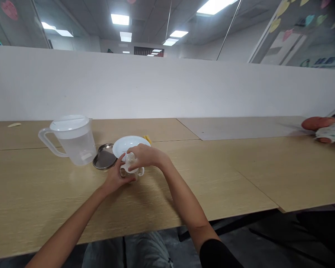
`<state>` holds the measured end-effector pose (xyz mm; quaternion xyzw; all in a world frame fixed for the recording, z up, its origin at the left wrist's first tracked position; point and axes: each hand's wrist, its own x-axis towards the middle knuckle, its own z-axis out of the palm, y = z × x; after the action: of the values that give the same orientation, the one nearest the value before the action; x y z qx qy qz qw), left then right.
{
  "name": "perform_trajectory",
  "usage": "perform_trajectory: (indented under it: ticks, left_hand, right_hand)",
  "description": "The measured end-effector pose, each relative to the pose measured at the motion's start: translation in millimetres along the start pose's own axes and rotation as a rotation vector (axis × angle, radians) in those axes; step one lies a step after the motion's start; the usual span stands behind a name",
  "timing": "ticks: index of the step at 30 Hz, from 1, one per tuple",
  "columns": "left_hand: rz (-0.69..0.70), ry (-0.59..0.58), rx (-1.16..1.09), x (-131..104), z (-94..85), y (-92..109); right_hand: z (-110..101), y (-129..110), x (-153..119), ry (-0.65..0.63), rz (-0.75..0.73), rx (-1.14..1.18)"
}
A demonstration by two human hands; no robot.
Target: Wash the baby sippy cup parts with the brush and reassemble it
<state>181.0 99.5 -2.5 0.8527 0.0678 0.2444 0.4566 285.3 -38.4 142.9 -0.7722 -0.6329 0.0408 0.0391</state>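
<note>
A clear baby bottle [130, 158] with two side handles and a domed top stands upright on the table. My left hand [117, 176] is closed around its body from the left. From above and the right, my right hand [143, 155] grips the bottle's top near the collar. My fingers partly cover the bottle, so its contents cannot be made out. Right behind my hands is a white bowl [130, 140], and a round metal tray [105, 157] lies just left of it.
A translucent lidded pitcher [76, 143] stands to the left, its handle pointing left. Something small and yellow [147, 139] shows behind the bowl. Reddish-brown and white items [321, 123] lie at the far right. A low white partition [156, 87] borders the table's back.
</note>
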Motion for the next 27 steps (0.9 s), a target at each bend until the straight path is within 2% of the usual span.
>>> perform_trajectory:
  ticks: [3,6,13,15,20,22,24,27]
  left_hand:
    - [-0.042,0.008,0.014,-3,2.7,1]
    - [-0.065,0.010,0.011,-3,4.5,-1]
    - [-0.034,0.004,0.037,0,2.5,-6]
    - [-0.031,0.004,0.065,-1,2.1,-5]
    - [-0.042,0.001,0.012,-1,3.5,-7]
    - [-0.042,-0.003,0.008,-1,4.0,-9]
    - [-0.035,0.000,0.023,-1,4.3,-9]
    - [-0.029,0.000,0.027,-1,4.2,-7]
  right_hand:
    - [1,4,0,0.022,0.029,0.029]
    - [2,8,1,0.010,-0.005,0.048]
    - [-2,14,1,0.061,0.000,0.167]
    - [-5,13,-4,0.147,0.010,0.233]
    - [-14,14,-12,0.543,0.052,0.313]
    - [-11,21,-7,0.599,0.112,0.295]
    - [-3,32,4,0.536,0.147,0.276]
    - [15,46,23,0.316,0.195,0.237]
